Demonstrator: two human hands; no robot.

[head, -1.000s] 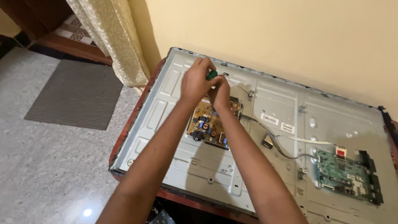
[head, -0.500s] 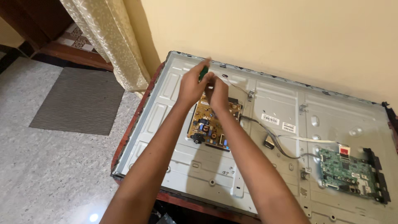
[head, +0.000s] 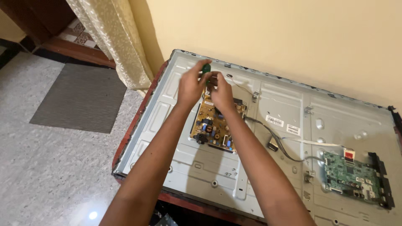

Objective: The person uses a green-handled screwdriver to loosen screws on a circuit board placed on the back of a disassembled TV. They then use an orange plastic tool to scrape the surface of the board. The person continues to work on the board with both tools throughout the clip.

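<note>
Your left hand (head: 191,85) and right hand (head: 221,93) pinch a green-handled screwdriver (head: 206,68) at the yellow power board's (head: 215,121) far edge; bare panel (head: 176,96) lies left.

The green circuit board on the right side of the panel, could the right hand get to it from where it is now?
Probably yes. The right hand is at the yellow board, and only thin cables lie flat between it and the green circuit board, which sits uncovered.

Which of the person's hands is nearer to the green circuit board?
Right. The right hand is over the yellow board's far end; the left hand lies beyond it, farther from the green circuit board.
</note>
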